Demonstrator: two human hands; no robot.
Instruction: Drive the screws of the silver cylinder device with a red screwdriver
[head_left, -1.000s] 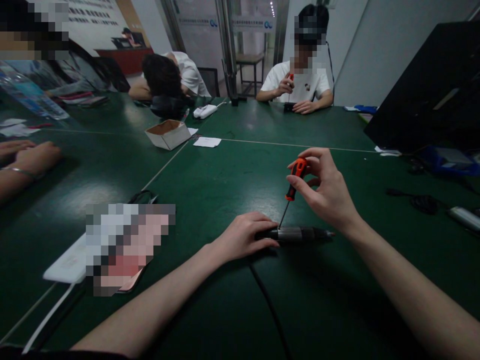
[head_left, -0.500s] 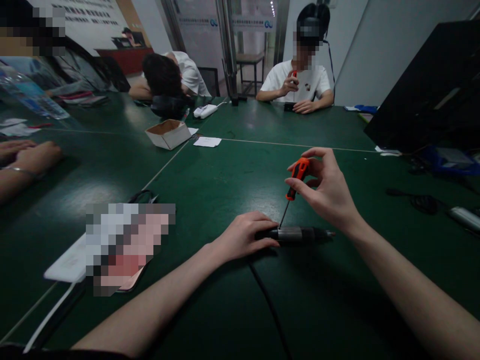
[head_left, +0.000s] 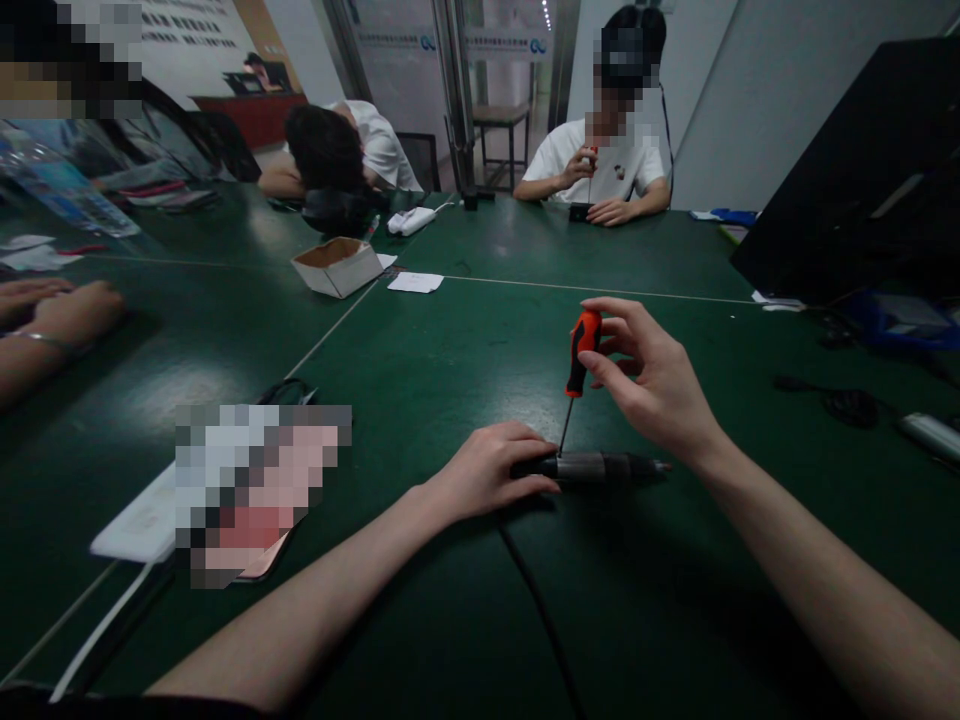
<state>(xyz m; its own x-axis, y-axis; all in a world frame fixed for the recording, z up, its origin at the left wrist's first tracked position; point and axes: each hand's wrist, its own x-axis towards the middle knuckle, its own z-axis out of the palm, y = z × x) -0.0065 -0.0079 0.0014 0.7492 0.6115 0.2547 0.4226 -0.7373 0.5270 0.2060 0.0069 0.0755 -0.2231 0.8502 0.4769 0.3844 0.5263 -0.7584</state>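
Note:
A black cylindrical tool [head_left: 600,467] with a grey metal band lies on the green table [head_left: 420,370], its tip pointing right and a black cable running toward me. My left hand [head_left: 502,465] is wrapped round its left end. In my right hand [head_left: 637,365] is a screwdriver [head_left: 583,350] with an orange and black handle, held by the fingertips. The screwdriver stands nearly upright, leaning slightly right at the top, and its shaft meets the tool at the left edge of the band.
Two phone-like devices [head_left: 135,530] lie at left, partly blurred, with a white cable. A small open box [head_left: 341,270] and papers are farther back. Another person's hands [head_left: 67,310] rest at far left. Across sit two people, one holding a screwdriver. A black panel [head_left: 840,180] stands at right.
The screwdriver's handle has moved left and turned, so it is more upright. The fingers of my right hand have shifted on it. My left hand and the black tool have stayed in place.

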